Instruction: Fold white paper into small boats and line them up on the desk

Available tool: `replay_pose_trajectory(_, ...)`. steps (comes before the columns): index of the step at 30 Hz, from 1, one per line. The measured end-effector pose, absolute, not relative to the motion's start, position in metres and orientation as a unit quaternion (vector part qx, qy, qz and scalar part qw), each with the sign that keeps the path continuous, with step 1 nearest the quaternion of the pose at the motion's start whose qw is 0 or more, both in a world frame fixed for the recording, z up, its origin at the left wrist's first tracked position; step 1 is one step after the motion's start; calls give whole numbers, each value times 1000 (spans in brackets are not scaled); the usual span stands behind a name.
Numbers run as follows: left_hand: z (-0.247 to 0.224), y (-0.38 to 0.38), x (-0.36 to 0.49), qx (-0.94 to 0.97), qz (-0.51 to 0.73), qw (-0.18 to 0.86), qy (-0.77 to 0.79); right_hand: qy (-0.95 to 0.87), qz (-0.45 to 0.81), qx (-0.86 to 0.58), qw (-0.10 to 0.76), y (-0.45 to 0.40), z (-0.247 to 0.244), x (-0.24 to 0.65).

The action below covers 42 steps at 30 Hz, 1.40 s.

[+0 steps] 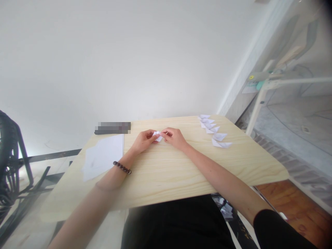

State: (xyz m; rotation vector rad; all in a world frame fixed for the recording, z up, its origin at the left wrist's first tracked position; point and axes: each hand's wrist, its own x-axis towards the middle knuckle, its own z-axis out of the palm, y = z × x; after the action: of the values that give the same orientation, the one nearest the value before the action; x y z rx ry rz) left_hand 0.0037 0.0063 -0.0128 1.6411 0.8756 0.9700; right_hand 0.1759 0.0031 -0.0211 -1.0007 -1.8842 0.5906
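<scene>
Between my two hands is a small piece of folded white paper, held just above the middle of the table. My left hand pinches it from the left, thumb on the near side. From the right, the thumb and fingertips of my right hand grip its other edge. The fingers cover much of the paper, so its full shape cannot be made out. Several folded white paper shapes with pointed ends stand in a row on the right side of the table.
A stack of white paper sheets lies on the left of the pale wooden table. Behind it is a dark, partly blurred flat object by the wall. A black wheeled item stands left; a white metal frame stands right.
</scene>
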Motion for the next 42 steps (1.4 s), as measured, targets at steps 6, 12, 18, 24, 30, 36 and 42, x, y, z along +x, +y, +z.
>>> replay_pose_trajectory(6,-13,10,1,704,393,470,359,-764,253,-405,435,2,-21,176)
replay_pose_trajectory(12,-13,10,2,696,395,476,365,-752,271,-412,437,3,-22,176)
replay_pose_trajectory(18,-16,7,4,676,371,515,374,-735,275,-416,459,6,-23,177)
replay_pose_trajectory(24,-15,8,1,699,353,480,395,-740,258,-417,461,4,-22,176)
replay_pose_trajectory(30,-16,10,0,733,326,439,406,-756,253,-396,455,2,-19,176)
replay_pose_trajectory(36,-16,12,0,750,316,419,403,-751,295,-395,438,4,-20,177)
replay_pose_trajectory(42,-16,8,2,722,343,455,393,-727,308,-410,456,6,-23,178)
